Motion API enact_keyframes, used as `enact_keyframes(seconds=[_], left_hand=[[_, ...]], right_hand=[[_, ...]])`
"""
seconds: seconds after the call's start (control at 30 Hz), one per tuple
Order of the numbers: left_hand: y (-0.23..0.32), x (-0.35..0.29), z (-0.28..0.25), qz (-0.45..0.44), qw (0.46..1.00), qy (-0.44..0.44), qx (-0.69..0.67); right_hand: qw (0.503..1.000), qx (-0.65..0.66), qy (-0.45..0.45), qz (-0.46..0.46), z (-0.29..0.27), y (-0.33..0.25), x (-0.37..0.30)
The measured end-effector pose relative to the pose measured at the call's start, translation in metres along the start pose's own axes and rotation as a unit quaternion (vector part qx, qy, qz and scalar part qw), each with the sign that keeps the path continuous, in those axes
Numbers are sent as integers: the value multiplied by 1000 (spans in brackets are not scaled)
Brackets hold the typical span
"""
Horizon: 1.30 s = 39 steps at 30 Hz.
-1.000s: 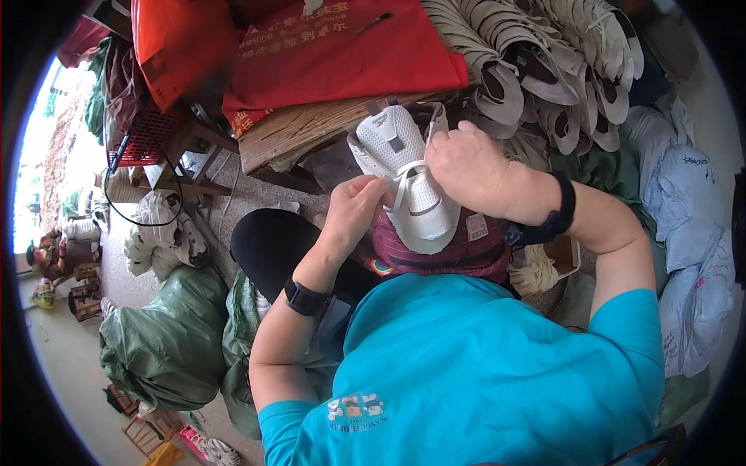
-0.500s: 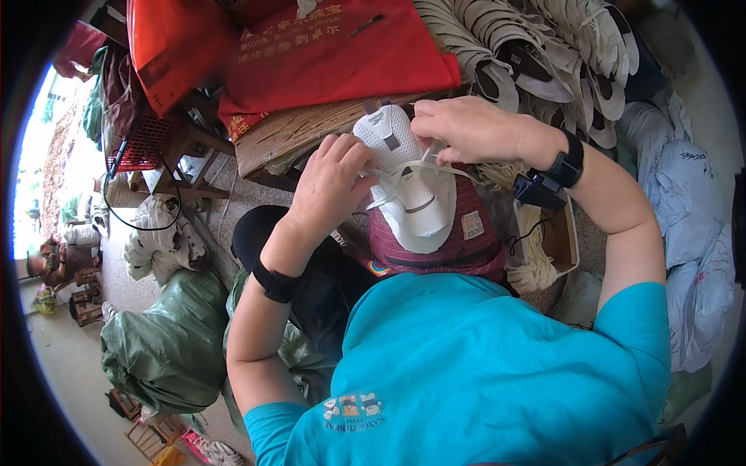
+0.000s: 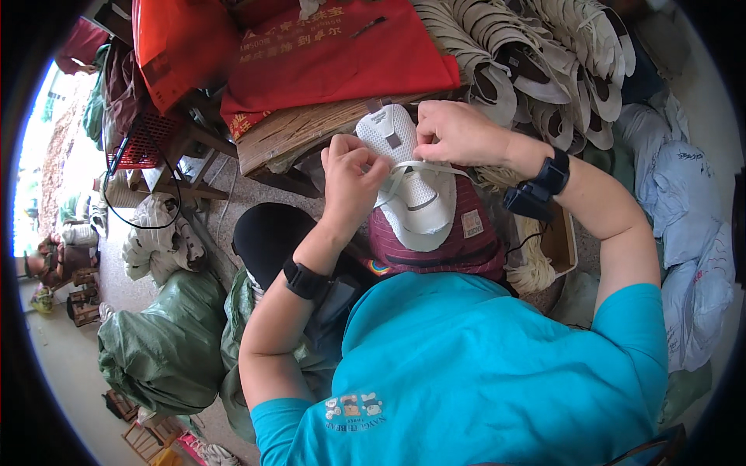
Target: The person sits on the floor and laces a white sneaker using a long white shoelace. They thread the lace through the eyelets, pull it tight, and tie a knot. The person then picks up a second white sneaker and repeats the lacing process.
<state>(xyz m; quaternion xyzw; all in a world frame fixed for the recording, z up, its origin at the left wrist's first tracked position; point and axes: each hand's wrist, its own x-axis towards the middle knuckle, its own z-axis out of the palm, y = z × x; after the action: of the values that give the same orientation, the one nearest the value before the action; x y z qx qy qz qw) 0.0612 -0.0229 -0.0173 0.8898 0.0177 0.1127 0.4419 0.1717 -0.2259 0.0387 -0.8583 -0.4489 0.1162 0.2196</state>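
A white shoe upper (image 3: 434, 220) with a perforated tongue (image 3: 378, 129) lies on the maroon striped cloth (image 3: 472, 252) over my lap, its tongue end towards the bench. A pale flat shoelace (image 3: 420, 165) crosses the upper below the tongue. My left hand (image 3: 350, 175) is closed at the left edge of the upper, thumb and forefinger pinching the lace. At the right edge, my right hand (image 3: 458, 132) pinches the lace near the tongue. The lace ends are partly hidden by my fingers.
Beyond the upper stands a wooden bench (image 3: 272, 147) covered by a red cloth bag (image 3: 342, 58). Stacked grey-beige shoe uppers (image 3: 497, 46) fill the far right. Beside my lap is a box with pale laces (image 3: 536, 264). Green sacks (image 3: 163, 334) lie left, bluish-white sacks (image 3: 688, 202) right.
My left hand has moved right, closer to the middle of the upper, and its fingers have curled in. My right hand has shifted slightly, fingers drawn nearer the tongue.
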Motion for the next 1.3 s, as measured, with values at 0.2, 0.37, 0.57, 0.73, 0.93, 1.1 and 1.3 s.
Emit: enact_keyframes(seconds=[0.2,0.37,0.57,0.73,0.93,1.1,1.3], left_hand=[[29,1,2,-42,980,-3,-194],[75,14,-32,6,909,-146,-389],[132,27,-114,138,873,-80,-461],[130,39,-134,180,832,-43,-523],[106,41,-130,171,797,-6,-579],[111,34,-131,155,802,-14,-577],[140,16,-158,164,704,-119,-681]], right_hand=[[965,222,128,60,27,6,-10],[928,303,210,-44,-37,-61,-5],[833,524,136,-119,-74,-72,-3],[901,318,225,-192,-34,-95,9],[867,485,23,-115,-36,-94,12],[850,506,36,-140,-43,-95,14],[817,547,130,-128,-38,-88,29]])
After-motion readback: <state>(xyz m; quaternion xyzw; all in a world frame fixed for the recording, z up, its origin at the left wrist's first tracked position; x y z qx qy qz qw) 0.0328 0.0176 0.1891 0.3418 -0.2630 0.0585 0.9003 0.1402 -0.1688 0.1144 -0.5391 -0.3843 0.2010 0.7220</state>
